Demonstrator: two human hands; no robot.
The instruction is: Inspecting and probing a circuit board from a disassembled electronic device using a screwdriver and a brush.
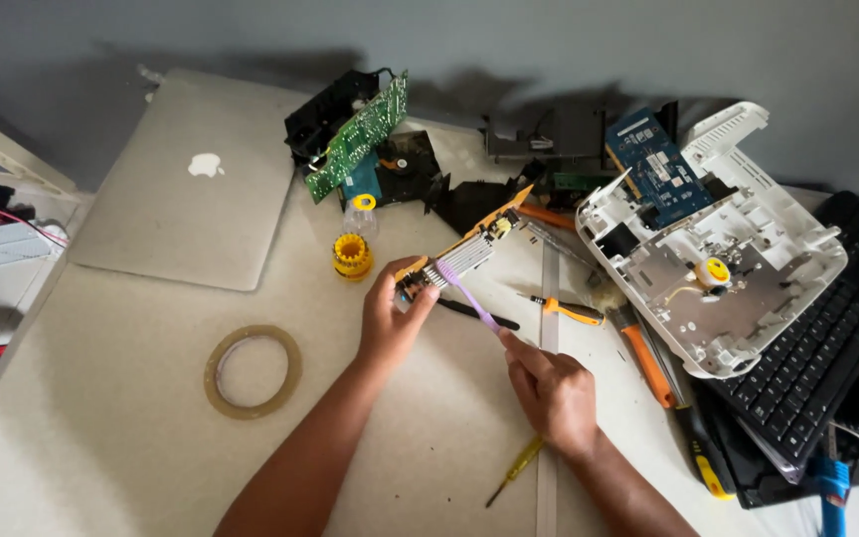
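- The left hand (390, 318) grips one end of a long orange circuit board (464, 254), which slants up toward two o'clock.
- The right hand (552, 390) pinches a thin purple tool (469, 296), tip touching the board's silver heatsink.
- At nine o'clock from the hands lies a tape roll (253, 370); at eleven, a closed laptop (191, 184).
- At three o'clock sit a white plastic casing (748, 239) and a black keyboard (827, 338).
- A yellow screwdriver (514, 471) lies at six.

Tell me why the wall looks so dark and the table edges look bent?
Head view: light falls on the table, while the wall behind stays shadowed; the wide lens bends the edges; the left hand with its circuit board and the right hand with the purple tool look sharp.
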